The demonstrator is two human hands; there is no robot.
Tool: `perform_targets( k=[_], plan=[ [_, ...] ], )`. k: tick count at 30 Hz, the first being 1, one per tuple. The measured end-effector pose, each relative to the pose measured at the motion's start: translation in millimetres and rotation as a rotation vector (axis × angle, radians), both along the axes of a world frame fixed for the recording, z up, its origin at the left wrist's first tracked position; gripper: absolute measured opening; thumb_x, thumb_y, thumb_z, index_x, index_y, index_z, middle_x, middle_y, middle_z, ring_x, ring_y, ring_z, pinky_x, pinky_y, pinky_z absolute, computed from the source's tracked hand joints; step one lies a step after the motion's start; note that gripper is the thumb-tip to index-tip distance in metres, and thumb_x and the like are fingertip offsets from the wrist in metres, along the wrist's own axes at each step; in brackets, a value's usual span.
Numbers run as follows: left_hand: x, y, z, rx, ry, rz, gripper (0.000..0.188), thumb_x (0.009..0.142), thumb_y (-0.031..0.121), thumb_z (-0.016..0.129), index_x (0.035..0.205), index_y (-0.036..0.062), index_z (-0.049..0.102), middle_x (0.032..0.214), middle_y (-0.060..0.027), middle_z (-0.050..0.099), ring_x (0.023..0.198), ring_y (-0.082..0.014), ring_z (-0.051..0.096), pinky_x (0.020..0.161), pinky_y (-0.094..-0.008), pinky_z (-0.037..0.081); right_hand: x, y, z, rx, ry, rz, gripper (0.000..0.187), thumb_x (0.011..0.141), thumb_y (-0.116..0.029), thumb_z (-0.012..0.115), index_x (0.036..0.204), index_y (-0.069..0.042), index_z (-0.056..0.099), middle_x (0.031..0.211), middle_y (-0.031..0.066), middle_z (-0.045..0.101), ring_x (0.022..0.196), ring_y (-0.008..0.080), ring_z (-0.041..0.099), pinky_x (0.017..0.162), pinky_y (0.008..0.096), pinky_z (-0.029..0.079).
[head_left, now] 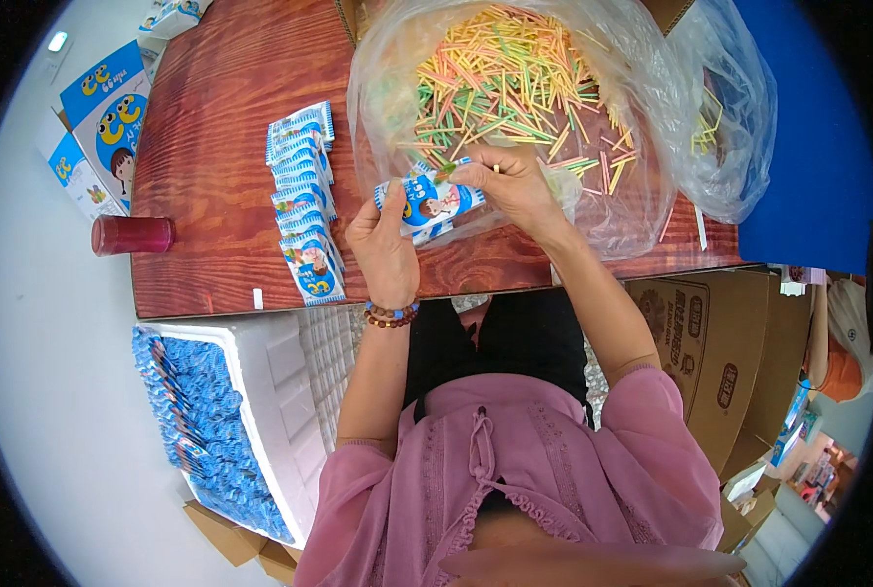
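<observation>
Over the near edge of a large clear plastic bag point(652, 196), both my hands hold a small blue and white packet point(441, 203); at least one more seems layered with it. My left hand point(386, 249) pinches the packet's left end, thumb on top. At its upper right edge is my right hand point(520, 191), fingers closed, with a small yellowish bit showing between them. Loose thin sticks point(510, 78) in yellow, pink and green lie heaped on the bag just beyond my hands. A row of overlapping similar packets point(304, 201) lies left of my left hand.
A pink-red jar point(133, 236) stands at the table's left edge. Below left, a white foam box point(280, 411) is filled with blue packets point(211, 421). Blue and white cartons point(109, 127) stand beyond the table's left side. A brown cardboard box point(701, 342) sits below the right edge.
</observation>
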State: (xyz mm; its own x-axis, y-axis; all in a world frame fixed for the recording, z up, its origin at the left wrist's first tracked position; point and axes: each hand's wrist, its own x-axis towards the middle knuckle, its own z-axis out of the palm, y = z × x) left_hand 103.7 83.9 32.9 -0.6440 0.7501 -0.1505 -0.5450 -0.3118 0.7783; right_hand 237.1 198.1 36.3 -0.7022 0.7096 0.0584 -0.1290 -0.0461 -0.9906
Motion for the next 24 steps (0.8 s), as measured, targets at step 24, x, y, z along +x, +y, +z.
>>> perform_targets(
  k=[24],
  plan=[
    [19.3,-8.0,-0.6,-0.038,-0.064,-0.010,0.017,0.096,0.012,0.057,0.098,-0.0022,0.067,0.093,-0.0037,0.067,0.081,-0.0070,0.062,0.072,-0.0240,0.050,20.6,140.0,32.0,1.143,-0.762,-0.438,0.026,0.088,-0.012,0.051,0.110,-0.002,0.062,0.107,0.0181,0.064,0.098,0.0344,0.060,0.091,0.0418,0.044]
  ],
)
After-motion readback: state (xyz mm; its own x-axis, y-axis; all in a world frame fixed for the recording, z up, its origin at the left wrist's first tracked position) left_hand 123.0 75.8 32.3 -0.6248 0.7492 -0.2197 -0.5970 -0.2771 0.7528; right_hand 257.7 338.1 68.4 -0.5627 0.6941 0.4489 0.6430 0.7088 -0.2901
